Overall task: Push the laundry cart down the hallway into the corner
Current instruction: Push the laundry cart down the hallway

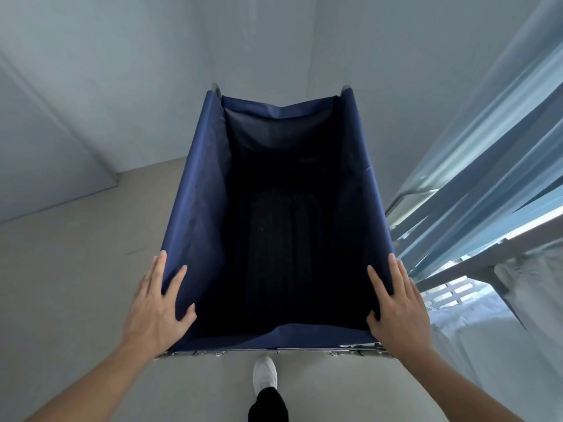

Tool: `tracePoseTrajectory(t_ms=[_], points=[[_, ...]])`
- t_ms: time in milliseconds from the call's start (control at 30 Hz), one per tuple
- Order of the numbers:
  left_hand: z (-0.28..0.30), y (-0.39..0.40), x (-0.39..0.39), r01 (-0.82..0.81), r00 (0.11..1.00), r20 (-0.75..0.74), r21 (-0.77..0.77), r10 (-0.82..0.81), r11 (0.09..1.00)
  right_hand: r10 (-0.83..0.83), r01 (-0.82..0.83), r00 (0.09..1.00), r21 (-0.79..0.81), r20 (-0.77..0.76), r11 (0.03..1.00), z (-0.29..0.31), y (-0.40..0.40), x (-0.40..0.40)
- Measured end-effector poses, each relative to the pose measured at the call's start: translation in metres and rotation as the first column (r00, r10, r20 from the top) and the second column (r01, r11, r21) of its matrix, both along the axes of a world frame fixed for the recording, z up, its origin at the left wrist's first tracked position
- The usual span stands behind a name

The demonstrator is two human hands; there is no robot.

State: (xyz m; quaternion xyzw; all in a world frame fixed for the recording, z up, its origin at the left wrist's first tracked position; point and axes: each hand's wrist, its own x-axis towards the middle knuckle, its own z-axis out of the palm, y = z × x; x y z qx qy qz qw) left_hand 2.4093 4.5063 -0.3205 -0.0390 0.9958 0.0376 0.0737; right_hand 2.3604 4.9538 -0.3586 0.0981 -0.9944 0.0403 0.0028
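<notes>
Two hands push a blue fabric cart (195, 190) toward a pale corner.

The left hand (158, 306) and right hand (396, 306) lie flat and open over the near rim's two corners, fingers spread, gripping nothing. The cart stands almost in the corner, close beside a white rack (475, 257) on the right. Flat palms could slip, letting it veer into the rack. The floor (61, 284) is smooth and beige; the walls (91, 71) are plain.

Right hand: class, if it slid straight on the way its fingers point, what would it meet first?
The right hand points along the laundry cart's right rim. That rim's blue fabric continues ahead; beyond it comes the wall, though depth is unclear.
</notes>
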Motion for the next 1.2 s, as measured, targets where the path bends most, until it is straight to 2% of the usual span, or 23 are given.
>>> tracePoseTrajectory(t_ms=[500,1200], points=[[-0.003,-0.008,-0.089,-0.022,0.999,-0.023,0.041,0.023,0.999,0.03,-0.03,1.0,0.023,-0.009,0.999,-0.005,0.0,-0.1],[0.001,-0.031,-0.29,-0.034,0.998,-0.053,0.08,0.038,0.996,0.015,-0.016,0.999,0.021,0.051,1.0,0.002,-0.028,-0.308]])
